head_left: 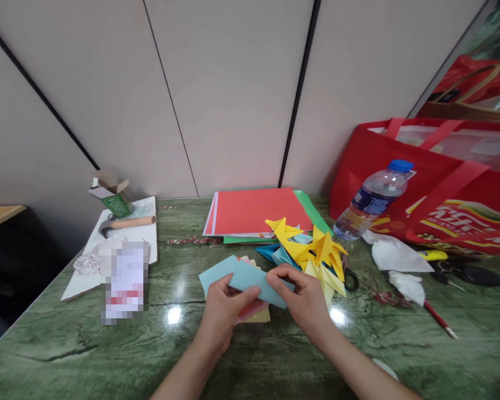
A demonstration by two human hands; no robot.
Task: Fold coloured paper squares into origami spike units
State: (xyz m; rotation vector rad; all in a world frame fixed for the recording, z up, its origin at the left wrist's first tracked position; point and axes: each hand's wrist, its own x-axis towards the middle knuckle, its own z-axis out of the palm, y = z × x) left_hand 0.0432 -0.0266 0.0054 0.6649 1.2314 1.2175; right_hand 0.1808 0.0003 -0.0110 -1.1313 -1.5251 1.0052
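Observation:
Between my two hands is a folded strip of light blue paper [256, 280], raised over the table. My left hand [227, 305] pinches its left part, thumb on top. At its right end, the thumb and fingers of my right hand [298, 291] close on the paper. Another light blue sheet [214, 272] shows behind my left hand. Beneath the hands lie pink and pale yellow papers [256, 316], mostly covered. Just beyond my right hand sits a heap of folded yellow paper pieces [316, 247], with a few blue ones [281, 255] among them.
Red and green paper sheets [258, 211] lie by the wall. A water bottle [370, 200] leans against a red bag [433, 183] at the right, near tissues [406, 286] and a red pen [439, 319]. At the left, a white board [83, 283] holds a green box [114, 203] and a wooden-handled tool [131, 222].

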